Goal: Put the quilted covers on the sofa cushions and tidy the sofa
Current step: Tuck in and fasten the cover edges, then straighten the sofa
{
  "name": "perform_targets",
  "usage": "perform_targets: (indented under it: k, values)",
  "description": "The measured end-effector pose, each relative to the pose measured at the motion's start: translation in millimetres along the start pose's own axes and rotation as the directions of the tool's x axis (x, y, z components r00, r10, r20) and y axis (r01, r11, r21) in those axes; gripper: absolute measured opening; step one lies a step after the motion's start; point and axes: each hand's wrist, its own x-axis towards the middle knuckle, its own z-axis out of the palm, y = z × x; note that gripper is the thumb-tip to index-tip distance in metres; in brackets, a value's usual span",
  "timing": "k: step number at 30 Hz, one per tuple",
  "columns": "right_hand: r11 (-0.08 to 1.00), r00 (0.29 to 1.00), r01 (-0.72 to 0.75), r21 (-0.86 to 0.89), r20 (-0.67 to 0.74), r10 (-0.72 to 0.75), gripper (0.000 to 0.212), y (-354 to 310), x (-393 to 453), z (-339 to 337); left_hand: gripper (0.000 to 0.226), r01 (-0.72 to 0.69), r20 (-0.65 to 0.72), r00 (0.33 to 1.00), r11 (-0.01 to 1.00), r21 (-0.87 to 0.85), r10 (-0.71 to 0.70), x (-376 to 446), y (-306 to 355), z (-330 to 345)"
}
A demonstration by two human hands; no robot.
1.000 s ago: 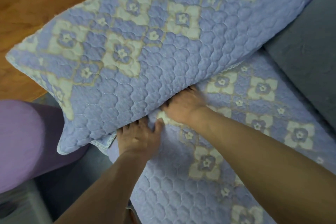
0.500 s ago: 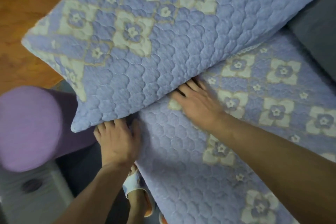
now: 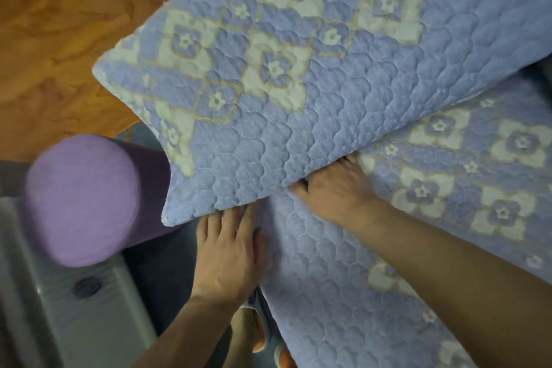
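Sofa (image 3: pixel 343 293): covered cushion (image 3: pixel 298 84) atop both hands (image 3: pixel 230 251).

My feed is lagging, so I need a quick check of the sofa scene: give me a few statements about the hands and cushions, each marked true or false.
1. The upper cushion already wears a blue quilted cover with cream flowers. True.
2. The left hand lies with straight fingers at that cushion's lower corner. True.
3. The right hand is raised clear of the fabric. False: its fingers reach under the upper cushion's edge, on the quilted seat cover.
4. A purple bolster lies left of the cushion. True.
5. The floor is white tile. False: it is brown wood.
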Motion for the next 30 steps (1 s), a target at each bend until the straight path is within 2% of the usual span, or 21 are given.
perform_targets:
  k: [2, 4, 6, 7, 9, 10, 12, 14, 15, 17, 18, 20, 22, 24, 25, 27, 28, 29, 30]
  values:
    - [0.999, 0.999, -0.036, -0.017, 0.011, 0.036, 0.061, -2, 0, 1, 0.056, 0.062, 0.106, 0.993, 0.995, -0.080, -0.053, 2, -11, 2]
    - [0.997, 0.998, -0.063, -0.048, 0.008, 0.063, 0.051, -14, -6, 1, 0.040, 0.127, 0.150, 0.983, 0.983, -0.132, -0.107, 15, -19, 5]
    - [0.999, 0.998, 0.004, -0.048, -0.062, -0.007, 0.040, -26, -15, 4, 0.052, 0.175, 0.182, 0.972, 0.977, -0.122, -0.151, 31, -23, 6]
    - [0.998, 0.993, 0.063, -0.021, -0.099, -0.065, 0.041, -31, -17, 3, 0.057, 0.181, 0.199, 0.967, 0.979, -0.090, -0.161, 37, -24, 7]
    - [0.987, 0.981, 0.161, 0.027, -0.114, -0.157, 0.042, -44, -21, -2, 0.055, 0.214, 0.206, 0.957, 0.976, -0.028, -0.204, 39, -20, 10]
    - [0.986, 0.979, 0.164, 0.032, -0.125, -0.159, 0.034, -50, -20, -3, 0.051, 0.259, 0.194, 0.949, 0.965, -0.035, -0.248, 38, -17, 13]
    - [0.996, 0.995, 0.093, 0.005, -0.039, -0.092, 0.017, -65, -14, -6, 0.043, 0.387, 0.182, 0.911, 0.920, -0.065, -0.370, 36, -5, 15]
    - [1.000, 0.992, 0.015, 0.009, 0.127, -0.016, 0.027, -77, -8, -6, 0.038, 0.464, 0.182, 0.881, 0.873, -0.149, -0.437, 34, 2, 17]
    - [0.999, 0.985, 0.003, 0.034, 0.171, -0.009, 0.035, -81, -4, -5, 0.037, 0.467, 0.183, 0.884, 0.843, -0.266, -0.431, 34, 2, 18]
    - [0.998, 0.976, 0.038, 0.047, 0.211, -0.047, 0.048, -86, 3, 0, 0.038, 0.521, 0.276, 0.852, 0.674, -0.524, -0.444, 32, 1, 18]
    - [0.997, 0.967, 0.060, 0.038, 0.246, -0.067, 0.052, -88, 9, 1, 0.036, 0.561, 0.331, 0.824, 0.588, -0.583, -0.459, 30, 1, 16]
    - [1.000, 0.953, -0.002, 0.014, 0.303, -0.003, 0.044, -89, 15, -2, 0.029, 0.632, 0.429, 0.773, 0.515, -0.579, -0.466, 30, 4, 12]
    - [0.995, 0.959, -0.090, 0.038, 0.274, 0.077, 0.032, -89, 14, -3, 0.025, 0.659, 0.471, 0.752, 0.524, -0.540, -0.461, 33, 0, 8]
    - [0.990, 0.963, -0.115, 0.076, 0.254, 0.093, 0.045, -90, 8, -7, 0.024, 0.646, 0.476, 0.763, 0.541, -0.538, -0.438, 35, -7, 10]
    - [0.992, 0.969, -0.108, 0.069, 0.230, 0.090, 0.052, -92, 4, -7, 0.026, 0.654, 0.492, 0.756, 0.517, -0.552, -0.431, 36, -10, 13]
    - [0.994, 0.977, -0.103, 0.046, 0.193, 0.092, 0.053, -98, 5, -5, 0.032, 0.717, 0.558, 0.693, 0.356, -0.599, -0.457, 44, -16, 20]
    - [0.992, 0.968, -0.116, 0.054, 0.230, 0.101, 0.053, -100, 8, -2, 0.035, 0.738, 0.584, 0.665, 0.287, -0.611, -0.466, 50, -19, 25]
    - [0.989, 0.954, -0.138, 0.061, 0.278, 0.116, 0.054, -102, 12, 1, 0.042, 0.737, 0.600, 0.661, 0.240, -0.632, -0.450, 59, -21, 27]
    - [0.988, 0.959, -0.140, 0.071, 0.260, 0.117, 0.054, -102, 14, 6, 0.049, 0.748, 0.636, 0.649, 0.200, -0.632, -0.418, 67, -25, 32]
